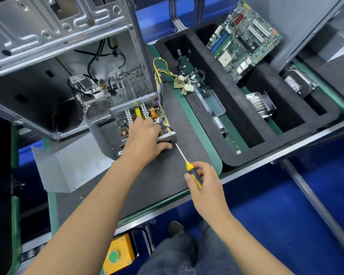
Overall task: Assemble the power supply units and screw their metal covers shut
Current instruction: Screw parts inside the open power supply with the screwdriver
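An open power supply unit (139, 114) with its circuit board showing sits on the dark mat (167, 181). My left hand (145, 137) lies over its near side, fingers on the board and thumb curled round the front metal edge. My right hand (204, 179) grips the yellow and black handle of a screwdriver (187, 161). The shaft slants up and left, and its tip touches the unit's near right corner. The loose grey metal cover (68, 167) lies on the mat to the left. Yellow and mixed wires (159, 76) run from the unit's far side.
An open computer case (48, 56) stands at the far left. A black foam tray (246, 116) on the right holds cables, a motherboard (244, 38), a heatsink (260, 104) and a drive (298, 80). A yellow box with a green button (117, 255) hangs below the table edge.
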### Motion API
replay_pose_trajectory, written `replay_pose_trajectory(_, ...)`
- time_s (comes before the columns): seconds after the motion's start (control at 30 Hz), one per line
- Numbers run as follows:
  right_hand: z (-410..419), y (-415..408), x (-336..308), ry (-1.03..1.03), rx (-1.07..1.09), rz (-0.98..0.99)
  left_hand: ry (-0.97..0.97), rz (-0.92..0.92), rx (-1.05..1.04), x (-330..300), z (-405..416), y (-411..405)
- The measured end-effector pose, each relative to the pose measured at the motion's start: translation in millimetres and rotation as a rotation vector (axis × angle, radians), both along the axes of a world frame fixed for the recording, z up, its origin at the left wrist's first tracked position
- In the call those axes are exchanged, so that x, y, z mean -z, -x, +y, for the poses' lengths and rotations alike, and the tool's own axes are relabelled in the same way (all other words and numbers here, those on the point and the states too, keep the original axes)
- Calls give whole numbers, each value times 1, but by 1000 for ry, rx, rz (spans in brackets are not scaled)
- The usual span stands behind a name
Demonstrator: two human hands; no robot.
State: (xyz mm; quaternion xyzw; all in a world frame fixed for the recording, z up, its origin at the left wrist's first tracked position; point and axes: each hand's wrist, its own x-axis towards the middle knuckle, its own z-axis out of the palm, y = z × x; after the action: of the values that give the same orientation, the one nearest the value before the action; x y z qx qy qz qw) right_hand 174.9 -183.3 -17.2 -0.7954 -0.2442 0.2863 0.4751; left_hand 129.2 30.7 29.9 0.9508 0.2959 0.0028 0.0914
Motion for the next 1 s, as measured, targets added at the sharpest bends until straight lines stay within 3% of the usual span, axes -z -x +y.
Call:
replay_pose_trajectory(0.33,1,5,-2,-15,17,18,132,152,-34,-13,3,-10)
replay_pose_trajectory(0.47,2,6,-2,-15,15,22,79,256,51,-15,4,-11)
replay_pose_trajectory(0.67,3,8,-1,-21,10,24,36,167,179,-14,5,-2)
replay_pose_trajectory(1.0,4,9,0,-24,6,22,109,261,173,-18,6,-8)
